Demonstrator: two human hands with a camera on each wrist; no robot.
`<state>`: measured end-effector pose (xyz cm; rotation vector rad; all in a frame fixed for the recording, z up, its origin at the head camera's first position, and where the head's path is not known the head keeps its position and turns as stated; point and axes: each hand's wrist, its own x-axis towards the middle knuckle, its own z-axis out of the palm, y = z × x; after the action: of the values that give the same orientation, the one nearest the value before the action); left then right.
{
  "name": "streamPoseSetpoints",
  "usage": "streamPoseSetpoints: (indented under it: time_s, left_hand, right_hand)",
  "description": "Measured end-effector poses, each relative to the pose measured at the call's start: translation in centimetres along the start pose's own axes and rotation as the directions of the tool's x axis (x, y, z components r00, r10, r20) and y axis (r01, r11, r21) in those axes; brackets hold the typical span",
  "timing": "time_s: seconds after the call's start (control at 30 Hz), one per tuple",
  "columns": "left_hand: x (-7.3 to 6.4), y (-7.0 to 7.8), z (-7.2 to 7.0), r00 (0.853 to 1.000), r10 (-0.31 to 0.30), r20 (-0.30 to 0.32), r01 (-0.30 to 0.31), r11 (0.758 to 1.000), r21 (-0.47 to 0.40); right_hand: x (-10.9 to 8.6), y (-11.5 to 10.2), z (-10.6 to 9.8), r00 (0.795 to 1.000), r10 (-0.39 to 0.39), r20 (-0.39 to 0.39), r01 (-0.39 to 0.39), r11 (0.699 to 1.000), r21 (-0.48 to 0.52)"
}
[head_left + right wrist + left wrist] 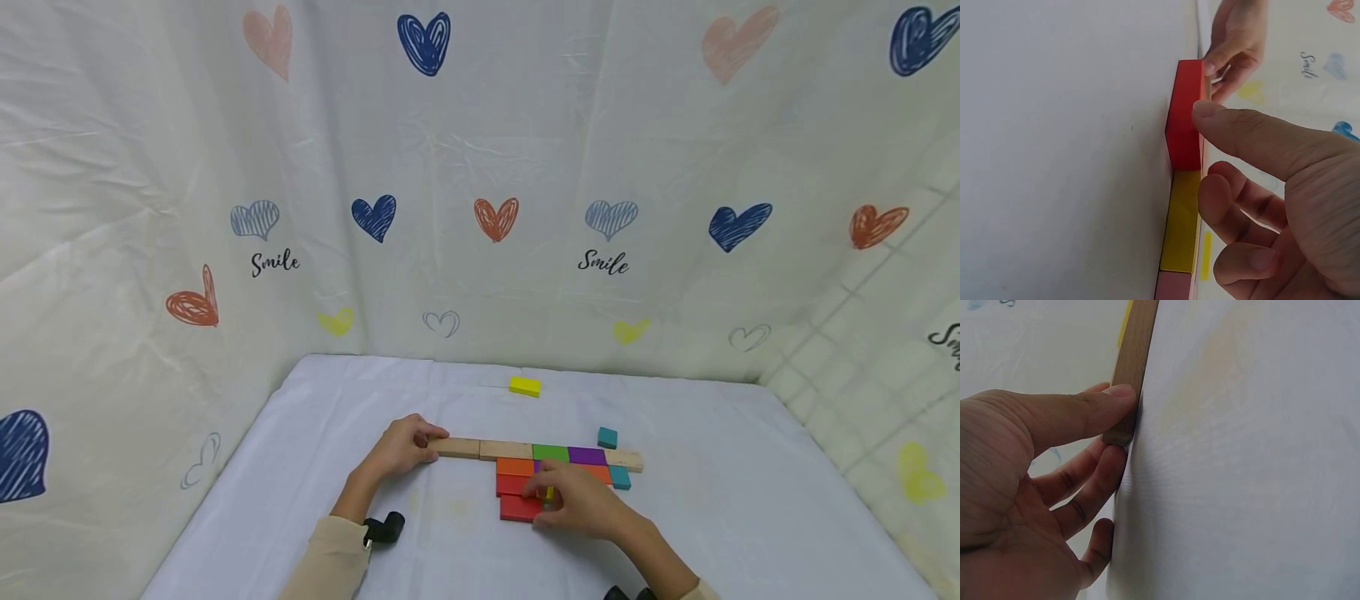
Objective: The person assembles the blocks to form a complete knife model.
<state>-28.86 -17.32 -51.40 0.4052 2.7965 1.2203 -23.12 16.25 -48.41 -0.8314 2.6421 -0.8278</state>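
In the head view, flat coloured blocks lie edge to edge on the white cloth. My left hand [401,448] pinches the left end of a plain wooden block [457,448] in the far row; its thumb lies along the near side in the left wrist view. My right hand [585,500] holds a red block [517,508] at the near edge of the group, thumb on its near right corner and index finger at its far side. Another red block [512,486] lies behind it. In the right wrist view, a yellow block [1180,222] adjoins the red one.
Beyond the far row lie a yellow block [525,386] and a teal block [607,437], both apart from the group. Green [551,452], purple [587,456] and orange [515,467] blocks sit among the rows. A patterned curtain [517,283] hangs behind the table.
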Motion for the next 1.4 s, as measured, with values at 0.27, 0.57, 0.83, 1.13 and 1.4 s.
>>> streamPoseSetpoints:
  time_s: [0.27, 0.57, 0.83, 1.13, 1.4]
  left_hand:
    - [-0.05, 0.11, -0.04, 1.0, 0.019, 0.0, -0.019, 1.0, -0.015]
    - [0.0, 0.07, 0.0, 1.0, 0.016, -0.001, -0.016, 1.0, -0.016]
    - [-0.01, -0.01, 0.04, 1.0, 0.007, -0.003, -0.007, 1.0, -0.02]
    - [-0.03, -0.04, 0.0, 1.0, 0.011, -0.004, -0.012, 1.0, -0.023]
    - [-0.06, -0.02, 0.0, 1.0, 0.008, 0.0, -0.008, 1.0, -0.025]
  right_hand:
    - [-0.1, 0.02, 0.02, 0.999, -0.047, -0.007, 0.047, 0.998, -0.04]
    - [-0.02, -0.16, 0.11, 0.999, -0.052, -0.007, 0.051, 0.998, -0.037]
    - [0.01, -0.11, 0.15, 0.999, -0.041, -0.003, 0.04, 0.998, -0.047]
    - [0.11, -0.12, 0.25, 0.999, -0.041, -0.008, 0.04, 0.998, -0.041]
    - [0.6, -0.25, -0.37, 1.0, -0.015, 0.02, 0.016, 1.0, -0.025]
